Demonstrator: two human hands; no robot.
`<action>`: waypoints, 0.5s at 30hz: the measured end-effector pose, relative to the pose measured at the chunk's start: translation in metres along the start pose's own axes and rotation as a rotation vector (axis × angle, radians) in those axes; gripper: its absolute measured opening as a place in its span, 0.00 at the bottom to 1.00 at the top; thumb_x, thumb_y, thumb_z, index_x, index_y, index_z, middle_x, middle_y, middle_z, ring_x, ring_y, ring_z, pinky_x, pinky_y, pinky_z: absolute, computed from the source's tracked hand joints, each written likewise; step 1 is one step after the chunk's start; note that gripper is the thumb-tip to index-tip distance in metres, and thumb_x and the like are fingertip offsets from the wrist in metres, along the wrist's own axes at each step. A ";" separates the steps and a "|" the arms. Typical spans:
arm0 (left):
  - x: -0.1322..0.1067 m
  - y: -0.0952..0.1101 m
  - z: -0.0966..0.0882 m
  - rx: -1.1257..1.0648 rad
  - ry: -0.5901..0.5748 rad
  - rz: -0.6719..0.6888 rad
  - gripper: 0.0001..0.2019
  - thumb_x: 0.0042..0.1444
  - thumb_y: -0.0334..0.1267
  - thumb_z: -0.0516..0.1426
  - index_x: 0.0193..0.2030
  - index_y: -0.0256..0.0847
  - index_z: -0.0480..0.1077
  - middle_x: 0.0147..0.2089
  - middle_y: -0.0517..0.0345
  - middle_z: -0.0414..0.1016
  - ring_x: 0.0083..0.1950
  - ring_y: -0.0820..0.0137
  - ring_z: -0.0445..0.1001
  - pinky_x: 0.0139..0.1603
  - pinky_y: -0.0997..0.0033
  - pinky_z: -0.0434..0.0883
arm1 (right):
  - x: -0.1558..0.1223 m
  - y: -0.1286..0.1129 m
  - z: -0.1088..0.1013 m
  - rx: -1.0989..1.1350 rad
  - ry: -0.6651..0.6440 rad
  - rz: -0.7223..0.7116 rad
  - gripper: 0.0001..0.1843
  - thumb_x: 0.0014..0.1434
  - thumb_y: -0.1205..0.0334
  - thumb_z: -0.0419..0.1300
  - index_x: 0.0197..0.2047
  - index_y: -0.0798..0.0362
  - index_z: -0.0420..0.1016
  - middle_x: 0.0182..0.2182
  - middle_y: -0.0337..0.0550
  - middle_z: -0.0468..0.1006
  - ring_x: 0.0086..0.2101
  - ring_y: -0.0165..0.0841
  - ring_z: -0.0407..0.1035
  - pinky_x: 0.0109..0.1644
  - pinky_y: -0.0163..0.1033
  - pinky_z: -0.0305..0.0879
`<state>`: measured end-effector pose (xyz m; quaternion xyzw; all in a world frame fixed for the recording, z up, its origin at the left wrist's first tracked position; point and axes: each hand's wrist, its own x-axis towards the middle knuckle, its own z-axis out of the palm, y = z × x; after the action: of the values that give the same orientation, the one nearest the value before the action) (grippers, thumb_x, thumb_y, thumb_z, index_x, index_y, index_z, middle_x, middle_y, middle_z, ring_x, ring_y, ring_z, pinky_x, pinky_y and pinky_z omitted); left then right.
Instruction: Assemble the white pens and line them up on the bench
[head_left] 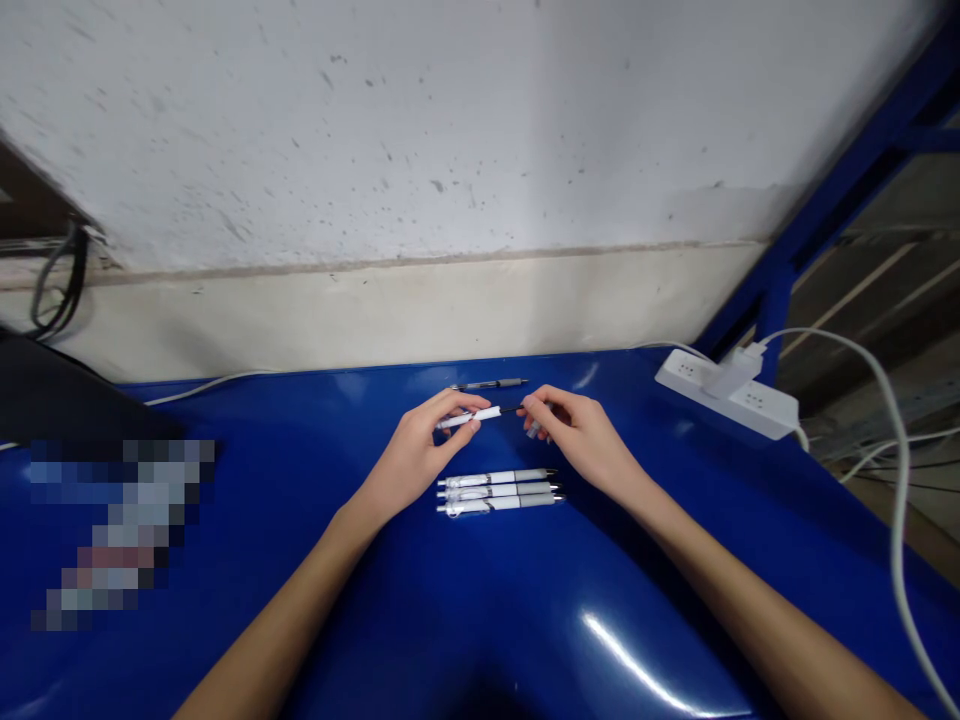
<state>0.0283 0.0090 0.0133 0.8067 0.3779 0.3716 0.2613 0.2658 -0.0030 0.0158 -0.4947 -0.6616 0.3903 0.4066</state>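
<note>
My left hand (pixel 420 450) pinches the white barrel of a pen (pixel 471 417) and holds it level above the blue table (pixel 480 600). My right hand (pixel 577 435) pinches the dark tip end of that same pen, and a small clear grey part (pixel 534 430) sticks out under its fingers. Three white pens (pixel 499 491) lie side by side on the table just in front of my hands. One dark grey pen (pixel 489 384) lies alone behind them, near the wall.
A white power strip (pixel 726 392) with a plugged-in charger and white cables sits at the back right. A dark object (pixel 52 400) and a blurred patch lie at the left. A white wall closes off the table's far edge.
</note>
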 end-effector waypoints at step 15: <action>-0.001 -0.002 0.001 0.023 0.072 -0.071 0.09 0.70 0.34 0.58 0.54 0.45 0.75 0.54 0.55 0.80 0.52 0.66 0.78 0.51 0.66 0.74 | 0.008 0.003 -0.011 0.235 0.271 0.017 0.09 0.61 0.58 0.61 0.44 0.48 0.78 0.40 0.42 0.80 0.43 0.38 0.74 0.54 0.46 0.65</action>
<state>0.0277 0.0097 0.0112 0.7820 0.4197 0.3865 0.2511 0.2753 0.0065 0.0183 -0.4974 -0.5466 0.3981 0.5435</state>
